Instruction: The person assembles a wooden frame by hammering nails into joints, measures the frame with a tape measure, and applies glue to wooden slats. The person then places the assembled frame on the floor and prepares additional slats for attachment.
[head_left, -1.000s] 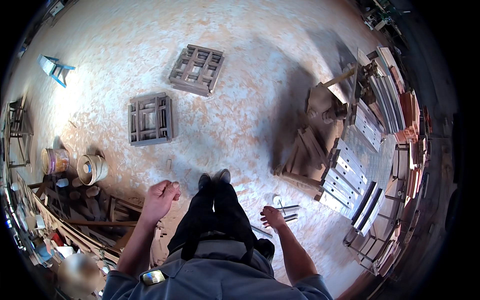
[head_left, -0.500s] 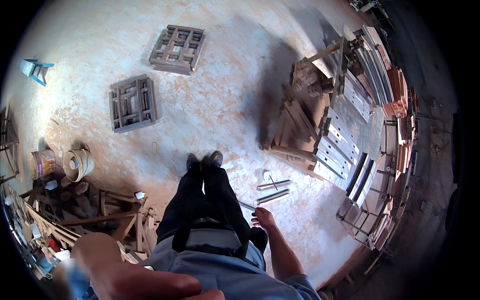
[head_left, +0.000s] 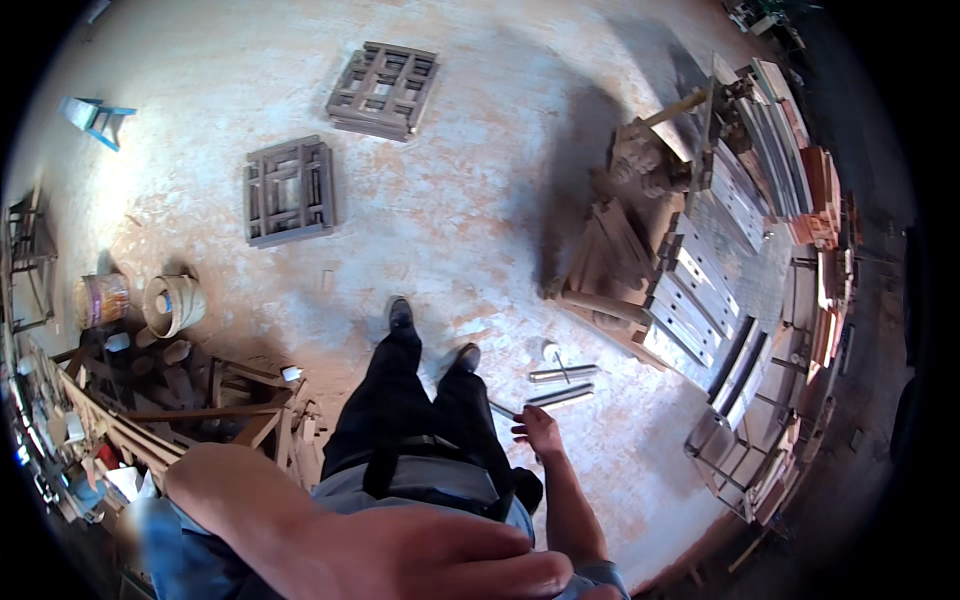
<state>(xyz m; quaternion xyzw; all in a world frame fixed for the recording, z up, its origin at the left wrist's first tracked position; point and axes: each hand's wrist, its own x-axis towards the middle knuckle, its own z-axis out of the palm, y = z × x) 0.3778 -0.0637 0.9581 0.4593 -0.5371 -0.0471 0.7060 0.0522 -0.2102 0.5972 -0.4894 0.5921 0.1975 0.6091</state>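
Close to the camera, my left hand [head_left: 440, 555] reaches across my waist from the lower left, its fingers bent and pressed together. The lower edge cuts off part of it, and whatever it may hold is hidden. My right hand [head_left: 540, 432] hangs beside my right thigh with its fingers curled. A thin dark rod [head_left: 503, 410] runs from its fingertips toward my leg and seems held there; its far end is hidden behind the leg. Beyond that hand, two metal bars [head_left: 562, 373] lie on the floor, near a small round pale thing [head_left: 556, 353].
Two stacks of wooden lattice frames [head_left: 288, 190] lie ahead to the left. A blue stool [head_left: 98, 120] and two buckets [head_left: 178, 305] stand farther left. Wooden frames [head_left: 205, 412] and clutter fill the near left. At right is a bench [head_left: 745, 275] with slotted boards and carved wood.
My feet have moved from side by side to a stride, left foot ahead. My left hand has shifted right across my waist. The floor and its objects have slid right in view.
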